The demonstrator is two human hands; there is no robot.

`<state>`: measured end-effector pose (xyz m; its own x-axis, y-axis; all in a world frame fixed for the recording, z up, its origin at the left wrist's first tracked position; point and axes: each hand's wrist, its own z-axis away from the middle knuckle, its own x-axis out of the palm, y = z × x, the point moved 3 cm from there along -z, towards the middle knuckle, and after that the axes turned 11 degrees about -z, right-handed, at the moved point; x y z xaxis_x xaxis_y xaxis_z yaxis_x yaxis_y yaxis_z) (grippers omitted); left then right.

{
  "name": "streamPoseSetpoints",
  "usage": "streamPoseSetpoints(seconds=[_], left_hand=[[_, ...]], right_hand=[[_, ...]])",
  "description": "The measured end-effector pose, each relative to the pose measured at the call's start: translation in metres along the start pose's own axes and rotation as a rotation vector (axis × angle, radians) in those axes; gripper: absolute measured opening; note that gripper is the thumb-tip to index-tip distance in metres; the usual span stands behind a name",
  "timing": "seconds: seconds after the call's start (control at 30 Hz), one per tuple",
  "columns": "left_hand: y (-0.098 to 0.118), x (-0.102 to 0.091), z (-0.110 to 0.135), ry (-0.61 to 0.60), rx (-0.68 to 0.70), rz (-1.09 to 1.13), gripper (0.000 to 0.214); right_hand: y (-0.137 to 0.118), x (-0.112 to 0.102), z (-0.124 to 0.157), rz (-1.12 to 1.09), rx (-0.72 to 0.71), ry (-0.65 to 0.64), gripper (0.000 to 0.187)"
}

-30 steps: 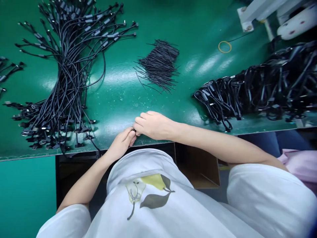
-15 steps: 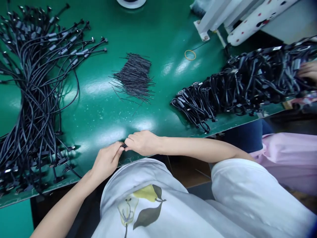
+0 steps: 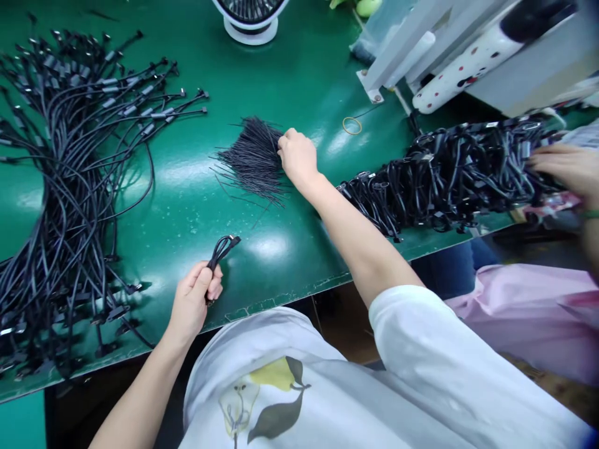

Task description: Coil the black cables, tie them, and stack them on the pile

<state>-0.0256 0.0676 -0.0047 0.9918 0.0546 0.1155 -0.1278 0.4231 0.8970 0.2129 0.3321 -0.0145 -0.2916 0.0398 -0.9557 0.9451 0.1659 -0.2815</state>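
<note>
My left hand (image 3: 194,296) is closed around a folded black cable (image 3: 222,249), close to the table's front edge. The cable's looped end and a small metal plug stick up out of the fist. At the right side of a pile of thin black twist ties (image 3: 255,159), my right hand (image 3: 297,156) has its fingers drawn together against the tie ends. Its fingertips are partly hidden, so I cannot make out what is pinched. A large bundle of loose black cables (image 3: 75,162) lies to the left, with plugs at both ends.
Along the right runs a long heap of folded black cables (image 3: 449,168), where a co-worker's hand (image 3: 566,165) rests. A yellow rubber band (image 3: 352,126), a white fan (image 3: 253,31), a metal bracket (image 3: 374,87) and a spotted white bottle (image 3: 463,75) stand or lie farther back on the green table (image 3: 299,249).
My hands have parted. The right one has moved up and forward to the twist tie pile; the left keeps the folded cable, now more visible. The view has shifted, showing more of the fan.
</note>
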Motion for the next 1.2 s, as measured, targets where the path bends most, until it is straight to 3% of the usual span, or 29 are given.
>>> streamPoseSetpoints(seconds=[0.13, 0.3, 0.43, 0.6, 0.7, 0.77, 0.83, 0.93, 1.07, 1.13, 1.2], left_hand=[[0.000, 0.002, 0.005, -0.002, 0.020, 0.056, 0.036], [-0.002, 0.005, 0.009, -0.029, 0.023, 0.122, 0.034], [-0.003, 0.008, 0.013, -0.075, 0.032, 0.144, 0.032], [-0.001, 0.015, 0.020, -0.073, 0.019, 0.205, 0.030], [-0.001, 0.021, 0.021, -0.091, 0.000, 0.259, 0.038], [-0.004, 0.023, 0.020, -0.102, -0.004, 0.255, 0.043], [-0.009, 0.020, 0.018, -0.073, 0.032, 0.175, 0.040], [-0.016, 0.011, 0.014, 0.020, 0.135, -0.131, 0.035], [-0.021, 0.002, 0.012, 0.075, 0.220, -0.535, 0.030], [-0.022, 0.000, 0.013, 0.030, 0.210, -0.611, 0.024], [-0.022, -0.001, 0.014, -0.048, 0.185, -0.611, 0.021]], right_hand=[[0.006, 0.001, 0.008, -0.026, -0.030, 0.081, 0.043], [0.000, -0.019, 0.034, -0.026, 0.032, 0.163, 0.046], [-0.003, -0.031, 0.046, -0.085, 0.051, 0.152, 0.042], [-0.024, -0.034, 0.082, -0.458, 0.034, 0.156, 0.028], [-0.067, -0.016, 0.139, -0.811, -0.001, -0.052, 0.029], [-0.100, 0.000, 0.183, -0.967, -0.105, -0.315, 0.031], [-0.121, 0.006, 0.218, -0.968, -0.238, -0.378, 0.029], [-0.133, 0.000, 0.238, -0.633, -0.541, -0.145, 0.027], [-0.141, -0.017, 0.234, -0.156, -1.031, 0.149, 0.030], [-0.144, -0.023, 0.230, -0.076, -1.221, 0.183, 0.027], [-0.146, -0.026, 0.227, -0.053, -1.319, 0.131, 0.025]])
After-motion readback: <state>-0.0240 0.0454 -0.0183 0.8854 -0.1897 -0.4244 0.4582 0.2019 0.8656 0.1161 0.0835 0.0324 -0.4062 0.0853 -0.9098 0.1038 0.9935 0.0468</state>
